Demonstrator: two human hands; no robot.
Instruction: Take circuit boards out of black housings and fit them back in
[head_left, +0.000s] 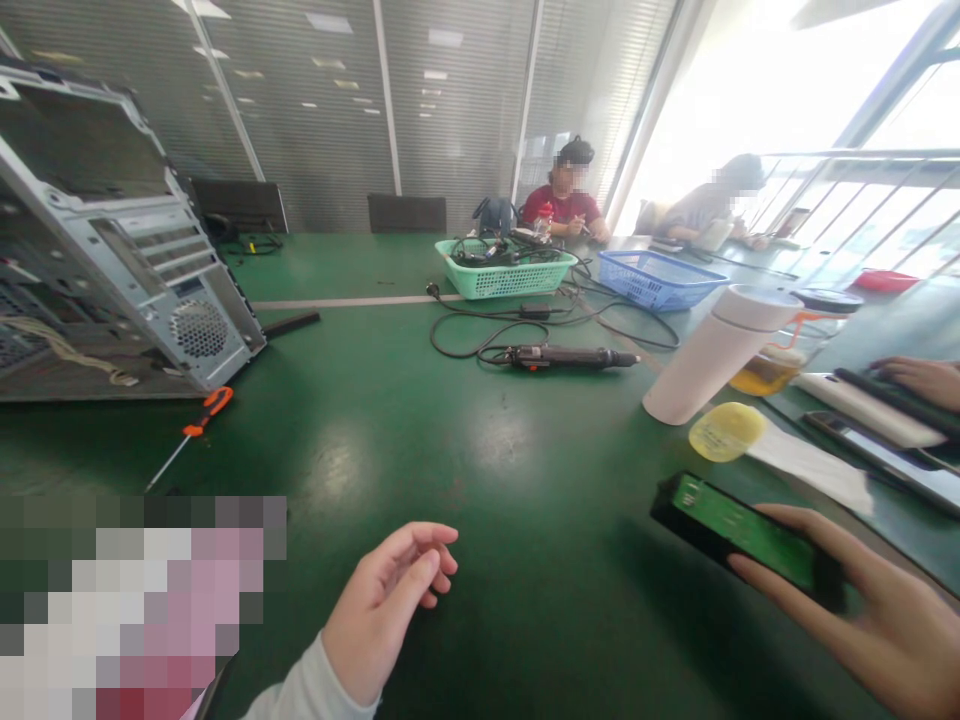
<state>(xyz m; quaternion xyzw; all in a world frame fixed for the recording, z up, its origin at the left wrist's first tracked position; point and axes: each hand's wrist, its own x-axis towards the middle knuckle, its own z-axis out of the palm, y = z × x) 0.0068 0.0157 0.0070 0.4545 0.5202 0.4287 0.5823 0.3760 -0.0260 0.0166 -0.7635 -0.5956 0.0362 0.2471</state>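
My right hand (pixel 847 580) grips a narrow black case with a green circuit board (pixel 757 535) exposed in its top, thumb along the near side and fingers over the far side. The case is tilted, its free end pointing left, and looks held above the green table. Left of it, my left hand (pixel 397 600) is loosely curled over the table, its thumb close to the bent fingers and nothing visible in it. Farther left, an orange-handled screwdriver (pixel 199 425) lies beside the metal computer case (pixel 202 330). An electric screwdriver (pixel 574 357) with a cord rests ahead.
A green basket (pixel 510 280) of cables and a blue basket (pixel 652 285) stand at the back. On the right are a pale tumbler (pixel 720 355), a yellow round item (pixel 726 432) and another person's hand (pixel 922 380). Two people sit at the far side.
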